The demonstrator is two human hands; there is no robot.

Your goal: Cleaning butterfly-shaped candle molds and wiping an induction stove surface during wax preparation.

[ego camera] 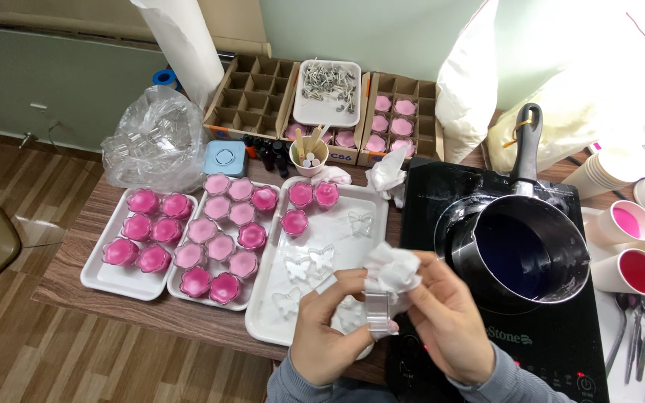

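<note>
Beside the black induction cooker (502,313), the left hand (330,336) pinches a clear butterfly-shaped mould (379,312) while the right hand (453,321) grips a crumpled tissue (391,270) against it. Left of the cooker, many moulds hold pink wax (210,250); several clear moulds (321,257) lie unfilled on the white tray (371,201).

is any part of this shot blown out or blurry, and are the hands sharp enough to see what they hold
Head view: the top right corner by the stacked paper cups is blown out by strong light; glare streaks the pot rim; the left hand and right hand are fairly sharp, holding a clear mould and crumpled white tissue.
</note>
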